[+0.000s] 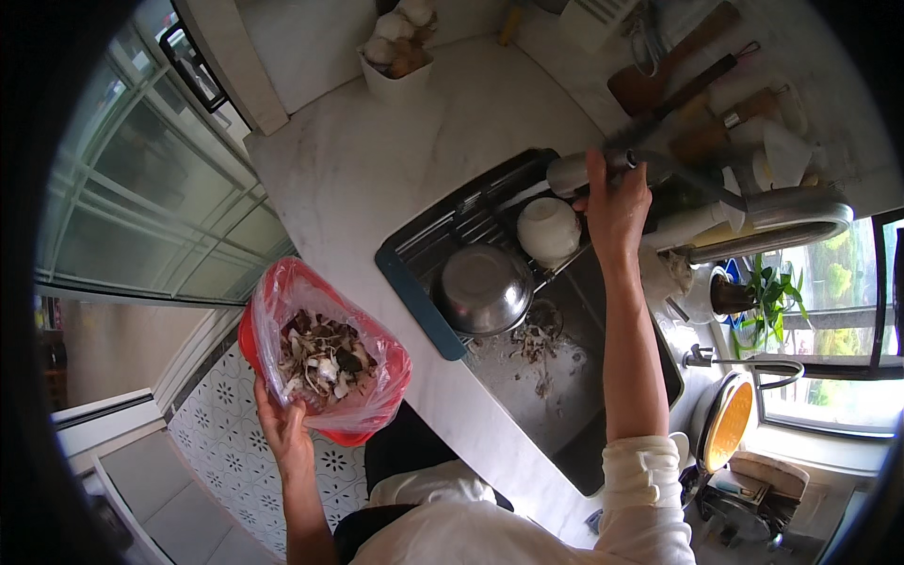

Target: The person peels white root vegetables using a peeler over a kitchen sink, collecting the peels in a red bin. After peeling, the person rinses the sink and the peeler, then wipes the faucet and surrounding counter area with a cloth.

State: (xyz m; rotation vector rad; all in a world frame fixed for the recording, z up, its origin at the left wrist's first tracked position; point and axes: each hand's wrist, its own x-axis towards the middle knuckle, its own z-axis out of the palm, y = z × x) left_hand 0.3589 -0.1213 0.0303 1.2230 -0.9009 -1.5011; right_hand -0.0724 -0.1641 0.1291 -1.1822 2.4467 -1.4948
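Observation:
My left hand (286, 424) grips the rim of a red plastic bin (342, 436) lined with a clear plastic bag (378, 353); food scraps and peelings (328, 364) lie inside. My right hand (620, 205) is closed around a metallic cylindrical object (572, 173), probably the faucet's spray head, above the far end of the drying rack. Beneath it, a white bowl (549, 229) sits upside down beside an overturned steel bowl (487, 289) on the dark rack (452, 219). Wet scraps (540, 339) lie around the drain of the sink (515, 395).
A white container (397, 81) of garlic or similar bulbs stands at the back of the marble counter (339, 169). Wooden and dark utensils (678, 56) hang at the upper right. A curved faucet (805, 219) and potted plant (766, 296) are near the window; a glass door is left.

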